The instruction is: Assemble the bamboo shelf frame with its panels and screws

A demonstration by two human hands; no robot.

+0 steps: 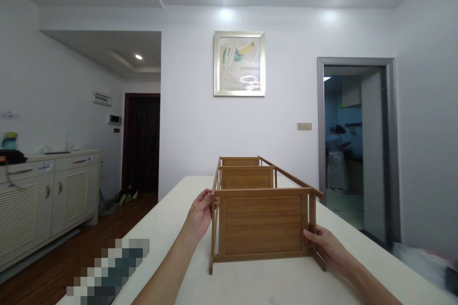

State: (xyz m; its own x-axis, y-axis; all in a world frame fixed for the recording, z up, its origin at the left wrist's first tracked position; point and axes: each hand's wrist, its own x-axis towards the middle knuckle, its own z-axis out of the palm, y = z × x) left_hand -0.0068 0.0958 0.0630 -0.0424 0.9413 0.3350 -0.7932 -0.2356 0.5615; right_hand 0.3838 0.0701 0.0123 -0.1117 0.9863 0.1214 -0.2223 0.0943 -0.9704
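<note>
A brown wooden shelf rack (pixel 263 224) lies on its side on a white table (pixel 265 286), with one end panel facing me and two further panels behind it. My left hand (pixel 201 212) is closed around the upright at the rack's near left corner. At the right side, my right hand (pixel 327 245) grips the near right upright, its thumb in front and the other fingers partly hidden behind the wood.
Beyond the table a framed picture (pixel 239 63) hangs on the white wall. A white cabinet (pixel 50 200) with items on top stands at left. Through a doorway (pixel 321 128) at right, a person (pixel 336 162) stands. A plastic bag (pixel 418 262) lies at lower right.
</note>
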